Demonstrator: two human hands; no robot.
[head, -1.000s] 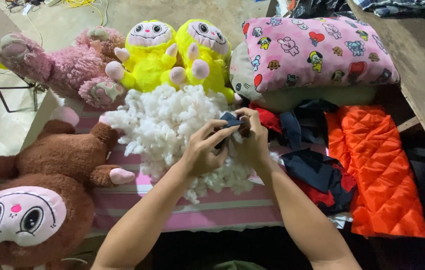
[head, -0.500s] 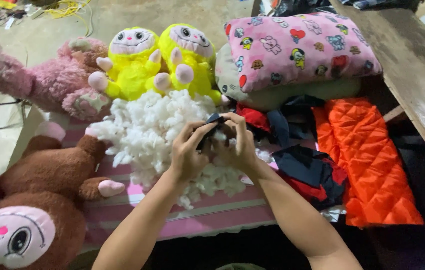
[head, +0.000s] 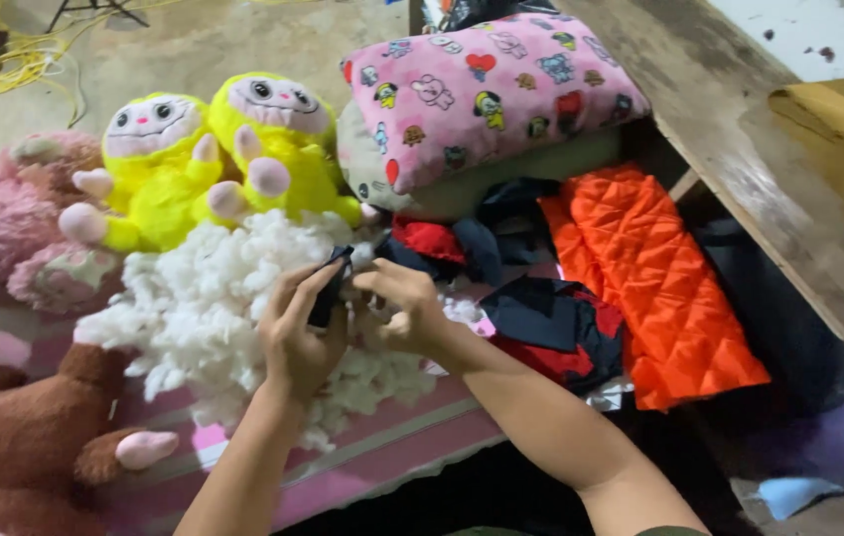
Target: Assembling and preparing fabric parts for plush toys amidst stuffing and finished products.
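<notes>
My left hand (head: 295, 333) and my right hand (head: 400, 310) are together over a heap of white stuffing fibre (head: 206, 308). Both grip a small dark fabric piece (head: 329, 288), held upright between the fingers. My right hand also seems to pinch a tuft of white fibre against it. The heap lies on a pink striped cloth (head: 382, 452).
Two yellow plush toys (head: 209, 159) sit behind the heap, a pink plush (head: 5, 228) to the left, a brown plush (head: 15, 447) at lower left. A patterned pink pillow (head: 482, 94), dark and red cloth pieces (head: 541, 318), orange quilted fabric (head: 650, 268) and a wooden bench (head: 760, 149) lie to the right.
The camera has swung to the right, so the scene shifted left. Both hands stay together on the dark fabric piece over the stuffing.
</notes>
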